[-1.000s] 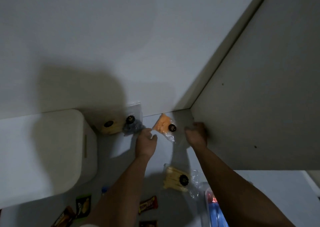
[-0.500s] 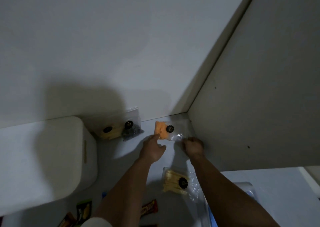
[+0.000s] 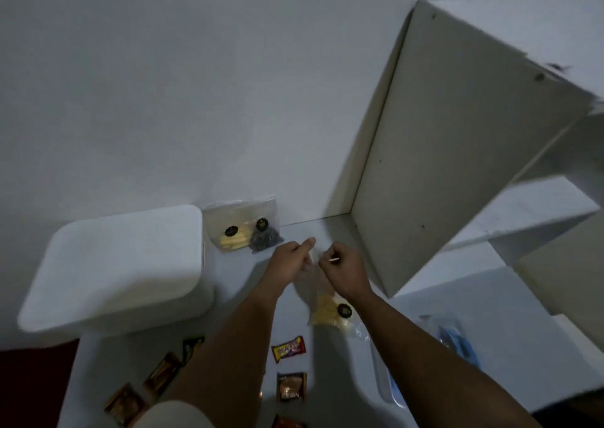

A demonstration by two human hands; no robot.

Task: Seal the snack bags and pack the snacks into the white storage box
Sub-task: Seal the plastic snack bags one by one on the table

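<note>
Lifted off the tabletop [image 3: 327, 231] since a moment ago: clear snack bag [image 3: 312, 266], pinched by left hand [image 3: 289, 261] and right hand [image 3: 343, 269] grip; sealing likely underway.

Worn at head height, looked forward and steeply down along both forearms onto the pale grey tabletop [image 3: 228, 284], close in, white painted wall [image 3: 196, 101] filling the upper frame.
</note>
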